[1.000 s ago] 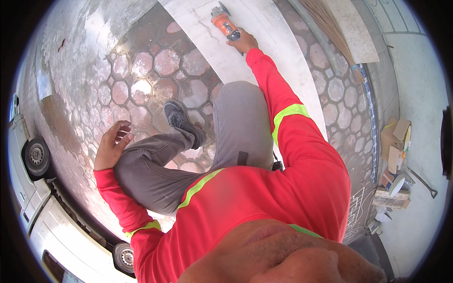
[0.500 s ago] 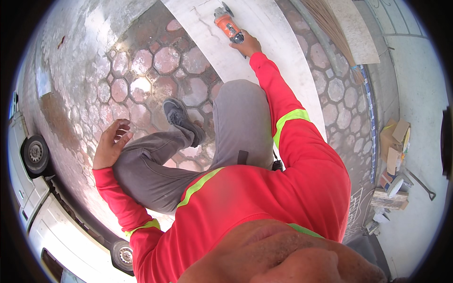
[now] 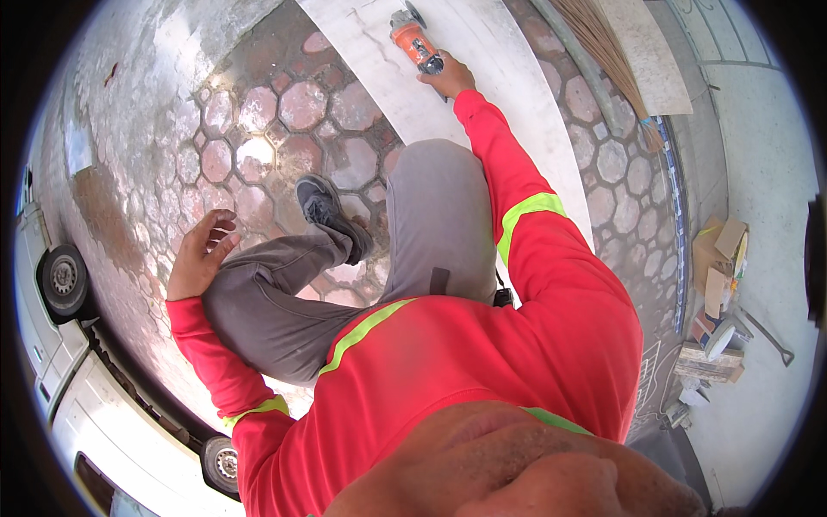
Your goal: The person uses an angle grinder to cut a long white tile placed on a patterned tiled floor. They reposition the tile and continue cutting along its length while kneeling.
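At the far end of my outstretched right arm, my right hand is wrapped round the rear of an orange angle grinder. The grinder's grey head and disc point away from me, over a long white sheet on the ground. Whether the disc touches the sheet or spins, I cannot tell. My left hand hangs in the air beside my bent left knee, its fingers loosely curled and apart from the thumb. Nothing shows in it.
Octagonal paving stones lie left of the sheet. A white vehicle stands at the far left. To the right are a bundle of thin rods, a pale board, cardboard boxes and a metal bar with a handle.
Hardly anything differs. The view has shifted slightly, and my right hand keeps its hold on the angle grinder in about the same place.
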Motion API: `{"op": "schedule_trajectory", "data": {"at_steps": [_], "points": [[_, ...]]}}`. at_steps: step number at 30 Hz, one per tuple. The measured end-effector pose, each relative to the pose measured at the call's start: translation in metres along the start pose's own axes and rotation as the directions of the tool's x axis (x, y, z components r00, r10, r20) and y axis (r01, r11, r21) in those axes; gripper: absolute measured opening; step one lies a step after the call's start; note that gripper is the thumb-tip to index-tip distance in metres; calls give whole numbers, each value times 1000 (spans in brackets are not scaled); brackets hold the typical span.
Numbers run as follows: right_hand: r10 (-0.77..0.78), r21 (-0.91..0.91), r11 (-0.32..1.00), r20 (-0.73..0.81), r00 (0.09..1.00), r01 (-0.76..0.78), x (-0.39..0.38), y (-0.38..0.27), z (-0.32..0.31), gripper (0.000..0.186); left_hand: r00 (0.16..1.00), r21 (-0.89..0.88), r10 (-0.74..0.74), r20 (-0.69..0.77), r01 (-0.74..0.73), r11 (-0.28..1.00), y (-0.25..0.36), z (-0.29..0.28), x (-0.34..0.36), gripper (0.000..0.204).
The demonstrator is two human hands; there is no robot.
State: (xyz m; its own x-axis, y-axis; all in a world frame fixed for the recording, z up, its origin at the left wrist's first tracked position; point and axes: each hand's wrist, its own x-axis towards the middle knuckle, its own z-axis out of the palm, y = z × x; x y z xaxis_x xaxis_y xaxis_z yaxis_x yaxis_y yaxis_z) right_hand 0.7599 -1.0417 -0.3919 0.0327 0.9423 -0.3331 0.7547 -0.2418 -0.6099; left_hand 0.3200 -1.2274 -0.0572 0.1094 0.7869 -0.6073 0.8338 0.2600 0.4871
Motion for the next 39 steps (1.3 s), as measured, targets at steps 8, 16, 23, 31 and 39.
{"op": "schedule_trajectory", "data": {"at_steps": [8,16,23,31,39], "points": [[7,40,999,13,1000,-7,-15,10,-1,96,1000,-6,-2,7,2,1000,-1,3,3,38],[36,-1,999,19,999,-36,-23,15,-4,96,1000,12,19,4,-19,1000,3,7,7,39],[15,9,1000,5,1000,-15,-22,22,-3,96,1000,10,27,5,-27,1000,7,11,6,39],[33,14,999,17,999,-34,-20,27,-2,96,1000,6,10,17,-10,1000,6,13,7,38],[24,32,999,0,1000,-24,-44,31,-9,94,1000,-5,-5,10,6,1000,3,12,4,38]]}}
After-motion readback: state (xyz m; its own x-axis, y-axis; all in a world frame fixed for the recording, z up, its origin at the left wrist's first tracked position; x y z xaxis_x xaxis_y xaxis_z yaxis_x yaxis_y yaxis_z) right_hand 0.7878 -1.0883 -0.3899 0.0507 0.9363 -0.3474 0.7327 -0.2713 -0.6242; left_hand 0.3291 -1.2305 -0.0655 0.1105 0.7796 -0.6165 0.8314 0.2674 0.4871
